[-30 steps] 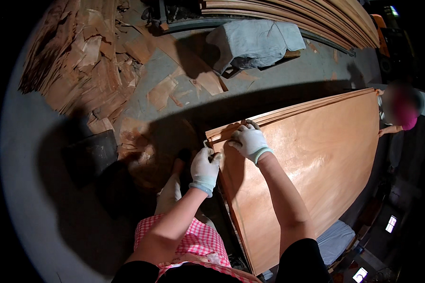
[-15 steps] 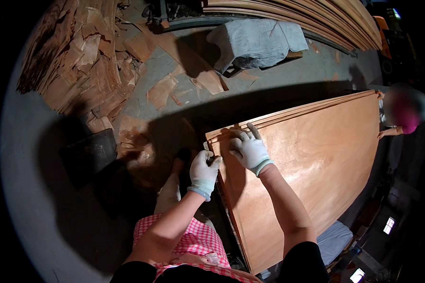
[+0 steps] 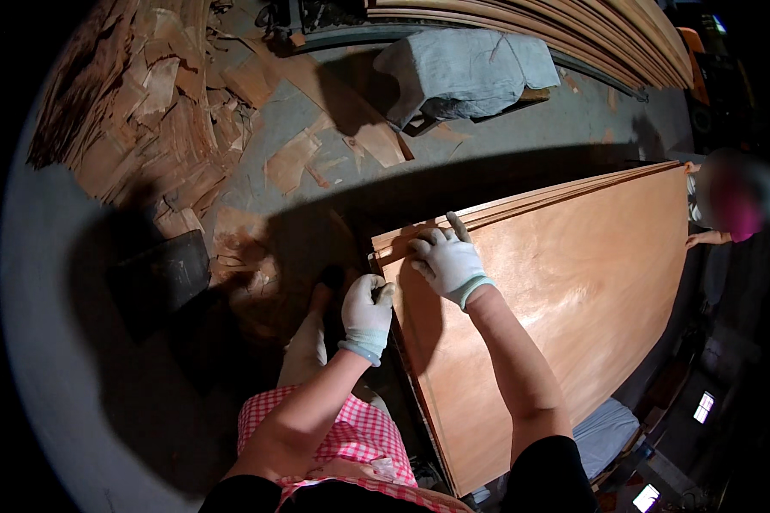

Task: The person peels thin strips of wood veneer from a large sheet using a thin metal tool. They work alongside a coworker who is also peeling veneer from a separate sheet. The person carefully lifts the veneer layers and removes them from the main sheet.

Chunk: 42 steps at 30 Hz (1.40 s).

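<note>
A stack of thin plywood sheets (image 3: 539, 299) lies before me, its top face smooth and light brown. My right hand (image 3: 450, 263), in a white glove, rests on the top sheet near the far left corner. One finger stretches past the far edge, and the others lie spread and slightly bent on the wood. Beside the left edge is my left hand (image 3: 368, 312), gloved too, with fingers curled in and the thumb close against the sheet's edge. Whatever lies inside those curled fingers is hidden.
A co-worker (image 3: 731, 201) holds the stack's right end. Torn veneer scraps (image 3: 158, 103) pile up at the far left. A grey cloth-covered block (image 3: 470, 73) and another stack of boards (image 3: 565, 30) stand beyond. A dark box-like thing (image 3: 158, 282) sits left of me.
Both my hands have shifted very slightly left and away from me. The co-worker's head has moved a little to the right; the plywood looks nearly still.
</note>
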Motion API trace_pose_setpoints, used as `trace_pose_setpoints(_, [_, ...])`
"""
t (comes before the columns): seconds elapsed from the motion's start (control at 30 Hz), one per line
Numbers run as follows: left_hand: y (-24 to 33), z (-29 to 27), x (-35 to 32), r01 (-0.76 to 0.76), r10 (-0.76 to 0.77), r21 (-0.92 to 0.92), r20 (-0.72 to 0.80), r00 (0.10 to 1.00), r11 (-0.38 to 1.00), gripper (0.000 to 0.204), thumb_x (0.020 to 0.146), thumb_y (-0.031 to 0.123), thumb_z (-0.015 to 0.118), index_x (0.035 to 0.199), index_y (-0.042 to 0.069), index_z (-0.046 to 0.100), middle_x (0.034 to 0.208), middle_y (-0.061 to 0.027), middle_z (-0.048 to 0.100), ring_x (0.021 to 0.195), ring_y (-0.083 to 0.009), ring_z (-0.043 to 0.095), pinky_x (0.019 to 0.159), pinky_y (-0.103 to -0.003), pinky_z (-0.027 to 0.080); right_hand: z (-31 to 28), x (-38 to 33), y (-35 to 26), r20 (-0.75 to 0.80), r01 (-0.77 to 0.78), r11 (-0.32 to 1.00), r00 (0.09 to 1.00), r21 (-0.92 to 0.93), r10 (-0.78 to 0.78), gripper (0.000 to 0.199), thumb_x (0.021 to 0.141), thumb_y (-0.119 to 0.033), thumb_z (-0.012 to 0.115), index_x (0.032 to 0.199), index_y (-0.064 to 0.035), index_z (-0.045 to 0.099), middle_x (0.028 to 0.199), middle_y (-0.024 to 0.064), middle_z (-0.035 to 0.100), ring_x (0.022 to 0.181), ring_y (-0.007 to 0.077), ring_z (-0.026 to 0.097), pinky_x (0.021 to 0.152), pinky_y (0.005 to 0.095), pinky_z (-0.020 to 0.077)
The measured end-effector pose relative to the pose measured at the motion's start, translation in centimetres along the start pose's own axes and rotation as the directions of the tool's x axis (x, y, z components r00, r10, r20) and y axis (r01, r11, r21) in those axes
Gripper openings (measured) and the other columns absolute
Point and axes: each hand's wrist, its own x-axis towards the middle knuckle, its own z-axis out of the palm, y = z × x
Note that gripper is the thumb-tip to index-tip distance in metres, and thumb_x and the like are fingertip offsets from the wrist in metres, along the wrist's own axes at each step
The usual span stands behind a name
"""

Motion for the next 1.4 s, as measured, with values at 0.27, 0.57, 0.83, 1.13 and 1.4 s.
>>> trace_pose_setpoints(0.27, [1.4, -0.8, -0.5, -0.071, 0.071, 0.014, -0.005, 0.997, 0.997, 0.018, 0.080, 0.015, 0.074, 0.087, 0.004, 0.062, 0.080, -0.0128, 0.062, 0.072, -0.0307, 0.060, 0.067, -0.039, 0.049, -1.9, 0.4, -0.6, 0.163, 0.043, 0.998, 0.986, -0.041, -0.035, 0.033, 0.090, -0.033, 0.059, 0.115, -0.0127, 0.066, 0.108, 0.0097, 0.063, 0.110, 0.0247, 0.060, 0.120, 0.0467, 0.0170])
trace_pose_setpoints(0.57, [1.9, -1.7, -1.4, -0.182, 0.185, 0.040, -0.082, 0.979, 0.982, 0.033, 0.078, 0.022, 0.077, 0.103, 0.007, 0.063, 0.094, -0.0126, 0.062, 0.080, -0.0300, 0.061, 0.070, -0.038, 0.050, -3.1, 0.3, 0.2, 0.114, 0.074, 0.996, 0.990, 0.047, -0.079, 0.033, 0.087, -0.037, 0.062, 0.108, -0.0132, 0.069, 0.112, 0.0109, 0.063, 0.113, 0.0284, 0.058, 0.119, 0.0459, 0.0194])
trace_pose_setpoints(0.83, [2.0, -1.4, -0.3, -0.160, 0.147, 0.182, 0.083, 0.986, 0.970, 0.041, 0.080, 0.036, 0.074, 0.102, 0.004, 0.064, 0.097, -0.0156, 0.062, 0.086, -0.0349, 0.061, 0.074, -0.041, 0.050, -2.8, -0.5, 1.2, 0.203, 0.029, 0.994, 0.978, 0.106, -0.051, 0.038, 0.090, -0.042, 0.058, 0.113, -0.0136, 0.068, 0.114, 0.0128, 0.065, 0.120, 0.0299, 0.054, 0.118, 0.0438, 0.0219])
trace_pose_setpoints(1.13, [1.0, -0.1, 1.5, -0.007, 0.007, 0.133, 0.004, 1.000, 0.991, 0.027, 0.079, 0.027, 0.073, 0.079, 0.002, 0.064, 0.079, -0.0193, 0.061, 0.075, -0.0383, 0.060, 0.068, -0.044, 0.048, 0.7, 1.6, 2.1, 0.186, -0.158, 0.929, 0.977, 0.333, 0.100, 0.035, 0.087, -0.042, 0.063, 0.095, -0.0106, 0.075, 0.108, 0.0107, 0.067, 0.113, 0.0328, 0.056, 0.100, 0.0436, 0.0403])
trace_pose_setpoints(1.4, [1.2, 0.1, 2.1, 0.080, -0.075, 0.132, -0.043, 0.996, 0.988, 0.035, 0.080, 0.033, 0.075, 0.077, -0.001, 0.068, 0.068, -0.0163, 0.065, 0.062, -0.0254, 0.062, 0.066, -0.035, 0.049, 0.0, 2.5, 2.0, 0.231, -0.237, 0.882, 0.961, 0.408, 0.151, 0.036, 0.085, -0.040, 0.064, 0.099, -0.0087, 0.075, 0.103, 0.0151, 0.068, 0.107, 0.0356, 0.059, 0.096, 0.0434, 0.0436])
